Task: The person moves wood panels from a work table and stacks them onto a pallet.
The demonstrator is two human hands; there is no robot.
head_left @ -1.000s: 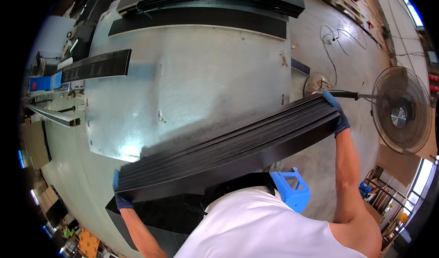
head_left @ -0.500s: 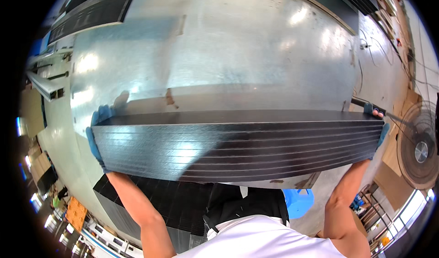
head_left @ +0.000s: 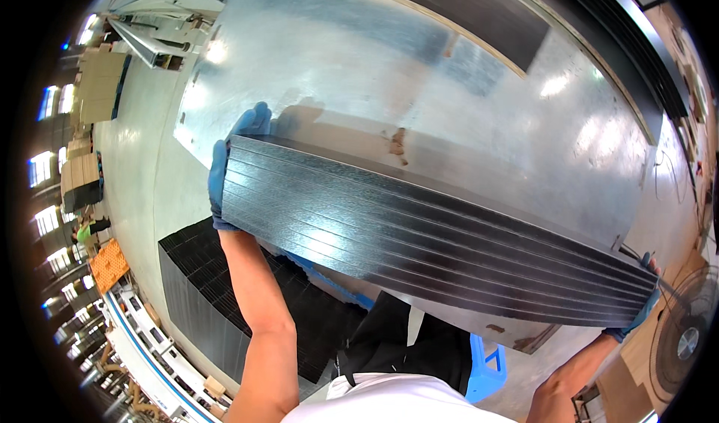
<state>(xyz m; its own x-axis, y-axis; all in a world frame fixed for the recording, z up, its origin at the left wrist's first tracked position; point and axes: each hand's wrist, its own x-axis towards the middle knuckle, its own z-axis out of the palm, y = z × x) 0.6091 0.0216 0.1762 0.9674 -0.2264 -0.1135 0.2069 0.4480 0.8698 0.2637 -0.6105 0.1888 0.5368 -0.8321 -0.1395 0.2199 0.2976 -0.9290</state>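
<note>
Far out past the left fingers a stack of black sheets (head_left: 225, 310) sits low on the floor, below and just outside that hand's forearm. The left hand (head_left: 234, 161), in a blue glove, has its fingers (head_left: 255, 119) curled over the near-left end of a bundle of long black strips (head_left: 419, 243), clamped tight on its edge, fingertips showing above the top strip. The bundle runs from those fingers across to the right, tilted down toward the far hand, its stacked edges catching glare. Just beyond the fingers and under the bundle lies the shiny metal surface (head_left: 419, 71), with a rusty smear (head_left: 398, 142) near the bundle's upper edge. Farther back from the fingers, dark long panels (head_left: 479, 11) lie across the top of the surface. Below the bundle, toward the person's body, a blue plastic stool (head_left: 487, 363) peeks out. At the right end, the right hand (head_left: 644, 303), also gloved in blue, grips the bundle's other end, fingers closed on it, though most of the hand is tucked behind the strips. Just outside those right fingers stands a floor fan (head_left: 685, 340).
</note>
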